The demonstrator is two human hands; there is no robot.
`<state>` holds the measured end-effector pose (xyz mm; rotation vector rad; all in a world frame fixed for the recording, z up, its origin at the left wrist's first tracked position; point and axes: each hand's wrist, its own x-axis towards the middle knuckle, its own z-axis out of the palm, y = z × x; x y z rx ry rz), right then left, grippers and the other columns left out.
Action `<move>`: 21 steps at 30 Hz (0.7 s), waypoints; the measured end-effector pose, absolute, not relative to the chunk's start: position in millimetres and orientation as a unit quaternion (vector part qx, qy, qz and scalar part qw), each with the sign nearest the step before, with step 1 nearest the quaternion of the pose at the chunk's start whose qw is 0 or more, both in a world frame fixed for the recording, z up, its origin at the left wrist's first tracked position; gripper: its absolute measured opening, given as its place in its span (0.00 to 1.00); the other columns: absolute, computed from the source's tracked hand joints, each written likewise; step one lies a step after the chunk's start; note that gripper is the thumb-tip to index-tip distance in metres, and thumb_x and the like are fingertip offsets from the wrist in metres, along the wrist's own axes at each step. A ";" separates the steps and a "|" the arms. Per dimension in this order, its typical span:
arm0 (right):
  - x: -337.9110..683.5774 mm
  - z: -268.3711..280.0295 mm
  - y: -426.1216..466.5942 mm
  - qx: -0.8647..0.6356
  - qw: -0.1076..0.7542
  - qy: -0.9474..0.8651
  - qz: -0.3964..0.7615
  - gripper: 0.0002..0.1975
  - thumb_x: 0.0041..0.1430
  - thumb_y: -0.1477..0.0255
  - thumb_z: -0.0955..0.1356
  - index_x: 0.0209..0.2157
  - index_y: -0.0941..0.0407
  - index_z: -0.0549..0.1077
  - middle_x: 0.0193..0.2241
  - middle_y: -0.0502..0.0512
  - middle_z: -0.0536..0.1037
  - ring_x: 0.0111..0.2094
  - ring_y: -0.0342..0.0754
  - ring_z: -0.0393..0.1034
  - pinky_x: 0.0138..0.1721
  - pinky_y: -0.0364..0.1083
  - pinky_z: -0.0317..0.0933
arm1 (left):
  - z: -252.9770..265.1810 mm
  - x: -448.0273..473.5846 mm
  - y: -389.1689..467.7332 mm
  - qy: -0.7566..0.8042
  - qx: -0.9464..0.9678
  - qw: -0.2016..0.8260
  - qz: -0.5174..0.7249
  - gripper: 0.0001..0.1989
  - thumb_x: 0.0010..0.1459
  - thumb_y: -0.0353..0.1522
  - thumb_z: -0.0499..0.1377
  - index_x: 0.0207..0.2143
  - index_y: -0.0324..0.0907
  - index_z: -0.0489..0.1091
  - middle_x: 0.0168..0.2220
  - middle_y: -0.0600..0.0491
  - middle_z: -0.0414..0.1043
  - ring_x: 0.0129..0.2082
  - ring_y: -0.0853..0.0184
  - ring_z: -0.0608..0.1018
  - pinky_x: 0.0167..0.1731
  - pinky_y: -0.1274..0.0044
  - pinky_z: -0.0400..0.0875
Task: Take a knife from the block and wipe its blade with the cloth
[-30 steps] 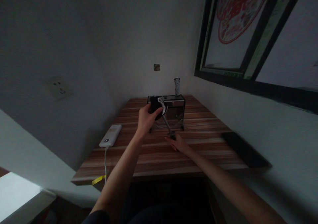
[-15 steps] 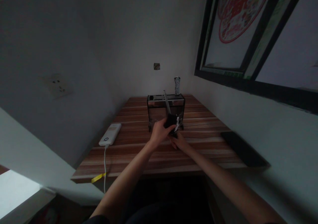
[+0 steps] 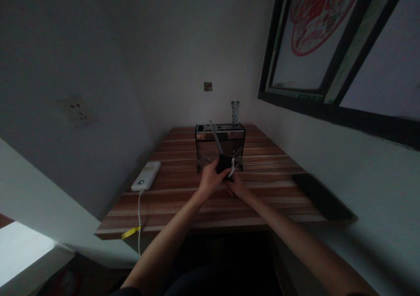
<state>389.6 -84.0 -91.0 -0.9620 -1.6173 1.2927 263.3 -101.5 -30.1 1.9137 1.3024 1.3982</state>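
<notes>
Above the wooden table [image 3: 183, 191], my left hand [image 3: 211, 178] is closed on the left side of a dark black object [image 3: 225, 161]. From that object a long, thin silvery rod [image 3: 215, 137] slants up and to the left. My right hand [image 3: 238, 186] is closed under the right side of the same object, its fingers partly hidden. A whitish strip [image 3: 232, 167] hangs by it. Just behind the hands stands a black-framed rack [image 3: 220, 137] with a shiny top bar and clear plastic around its lower part.
A silvery cylinder [image 3: 235, 112] rises at the rack's back right. On the left lies a white power bank [image 3: 146, 175] with a white cable [image 3: 139, 213] and yellow tag [image 3: 130, 232]. A dark flat slab [image 3: 323, 196] rests along the right edge. Walls enclose the table; a framed window [image 3: 315, 86] is right.
The silvery rod's upper end has swung left, so it slants more. The black object has tipped slightly with it, and both hands still hold it.
</notes>
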 end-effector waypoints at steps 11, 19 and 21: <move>389.0 -87.5 -84.4 -0.380 0.385 -0.690 0.480 0.17 0.51 0.62 0.64 0.16 0.55 0.60 0.05 0.42 0.57 0.07 0.37 0.51 0.10 0.38 0.43 | -13.7 254.3 -107.5 0.505 0.641 0.248 0.523 0.14 0.46 0.38 0.62 0.31 0.36 0.73 0.28 0.50 0.76 0.29 0.64 0.76 0.25 0.80 0.68; 385.6 -78.2 -92.6 -0.399 0.369 -0.686 0.484 0.12 0.51 0.62 0.66 0.27 0.57 0.66 0.06 0.39 0.57 0.07 0.37 0.49 0.10 0.37 0.42 | 9.4 233.0 -108.9 0.497 0.619 0.229 0.563 0.17 0.45 0.40 0.62 0.32 0.36 0.73 0.29 0.50 0.76 0.29 0.65 0.76 0.26 0.80 0.67; 385.0 -78.7 -92.9 -0.393 0.364 -0.686 0.492 0.13 0.51 0.61 0.66 0.29 0.57 0.66 0.06 0.39 0.58 0.07 0.36 0.49 0.10 0.37 0.42 | 16.4 227.3 -109.1 0.495 0.612 0.220 0.576 0.16 0.45 0.40 0.62 0.32 0.36 0.73 0.29 0.50 0.76 0.30 0.65 0.76 0.27 0.80 0.68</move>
